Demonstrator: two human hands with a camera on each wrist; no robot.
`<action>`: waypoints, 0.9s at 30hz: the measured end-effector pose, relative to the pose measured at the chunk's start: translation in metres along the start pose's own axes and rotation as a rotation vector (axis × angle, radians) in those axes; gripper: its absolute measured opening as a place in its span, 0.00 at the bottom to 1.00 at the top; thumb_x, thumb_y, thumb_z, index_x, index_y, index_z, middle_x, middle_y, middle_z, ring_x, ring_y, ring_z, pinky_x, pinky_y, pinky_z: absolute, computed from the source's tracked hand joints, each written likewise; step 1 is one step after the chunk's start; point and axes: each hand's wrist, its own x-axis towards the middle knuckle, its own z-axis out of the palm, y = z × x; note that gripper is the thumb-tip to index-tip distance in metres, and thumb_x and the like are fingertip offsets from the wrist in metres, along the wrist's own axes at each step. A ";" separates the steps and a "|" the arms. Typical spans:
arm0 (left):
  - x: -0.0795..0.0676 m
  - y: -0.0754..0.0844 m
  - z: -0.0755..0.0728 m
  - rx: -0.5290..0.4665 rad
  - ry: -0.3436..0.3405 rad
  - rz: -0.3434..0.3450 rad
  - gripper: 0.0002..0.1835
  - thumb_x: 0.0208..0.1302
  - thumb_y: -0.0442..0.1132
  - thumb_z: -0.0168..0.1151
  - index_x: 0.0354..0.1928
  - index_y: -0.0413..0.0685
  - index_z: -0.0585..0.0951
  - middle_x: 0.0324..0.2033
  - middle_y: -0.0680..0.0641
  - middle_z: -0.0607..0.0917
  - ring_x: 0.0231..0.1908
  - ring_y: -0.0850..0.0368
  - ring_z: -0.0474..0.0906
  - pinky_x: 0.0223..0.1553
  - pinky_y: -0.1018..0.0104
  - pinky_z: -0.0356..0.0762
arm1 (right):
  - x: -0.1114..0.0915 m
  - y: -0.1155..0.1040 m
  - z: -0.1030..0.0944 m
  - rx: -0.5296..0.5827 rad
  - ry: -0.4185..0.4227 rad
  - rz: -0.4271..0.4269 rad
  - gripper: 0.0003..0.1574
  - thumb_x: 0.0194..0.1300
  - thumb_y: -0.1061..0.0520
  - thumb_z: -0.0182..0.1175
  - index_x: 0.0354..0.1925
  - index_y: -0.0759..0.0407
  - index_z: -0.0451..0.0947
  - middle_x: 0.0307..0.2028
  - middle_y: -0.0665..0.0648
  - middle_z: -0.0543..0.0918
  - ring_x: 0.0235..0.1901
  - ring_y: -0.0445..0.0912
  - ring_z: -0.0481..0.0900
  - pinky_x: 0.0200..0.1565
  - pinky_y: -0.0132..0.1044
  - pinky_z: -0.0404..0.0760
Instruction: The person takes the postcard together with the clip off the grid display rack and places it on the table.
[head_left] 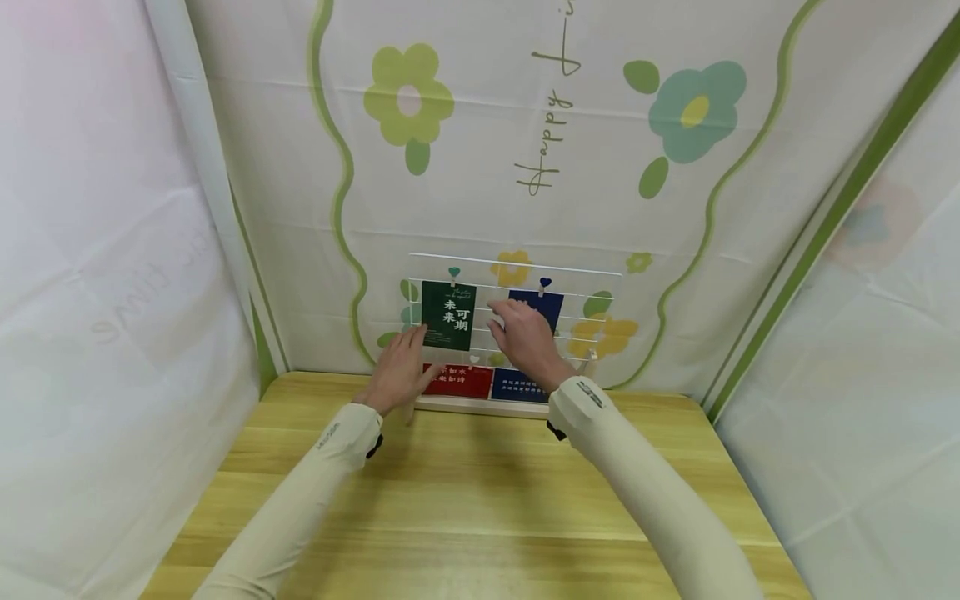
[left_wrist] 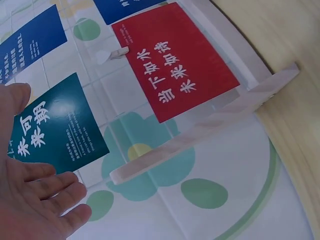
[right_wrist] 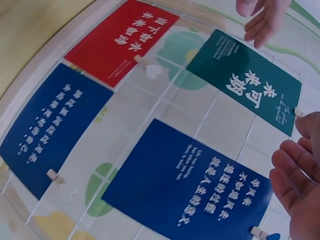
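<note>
A white wire grid rack [head_left: 517, 265] stands at the back of the table with cards clipped to it. My left hand [head_left: 400, 367], fingers extended, is at the left edge of the green card [head_left: 448, 317]; in the left wrist view its palm [left_wrist: 35, 200] shows, holding nothing. My right hand [head_left: 527, 337] is in front of the upper blue card [right_wrist: 190, 185], its fingers loosely bent and nothing between them. A teal heart clothespin [head_left: 453, 273] holds the green card, and a dark blue heart clothespin [head_left: 545, 284] the upper blue card. Below hang a red card [left_wrist: 175, 60] and another blue card [right_wrist: 52, 127].
The rack has a pale wooden base [head_left: 450, 405] with a side foot [left_wrist: 210, 125]. White heart clothespins [right_wrist: 150, 69] grip the lower cards. The wood-grain table [head_left: 480, 500] is enclosed by white flowered cloth [head_left: 480, 100] at the back and sides.
</note>
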 end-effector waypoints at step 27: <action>0.023 -0.006 -0.013 -0.149 0.011 -0.085 0.42 0.71 0.54 0.55 0.73 0.32 0.55 0.68 0.31 0.66 0.65 0.37 0.66 0.66 0.44 0.67 | 0.064 -0.030 0.001 0.074 0.022 0.033 0.20 0.72 0.58 0.57 0.60 0.58 0.76 0.53 0.59 0.84 0.47 0.51 0.84 0.51 0.42 0.83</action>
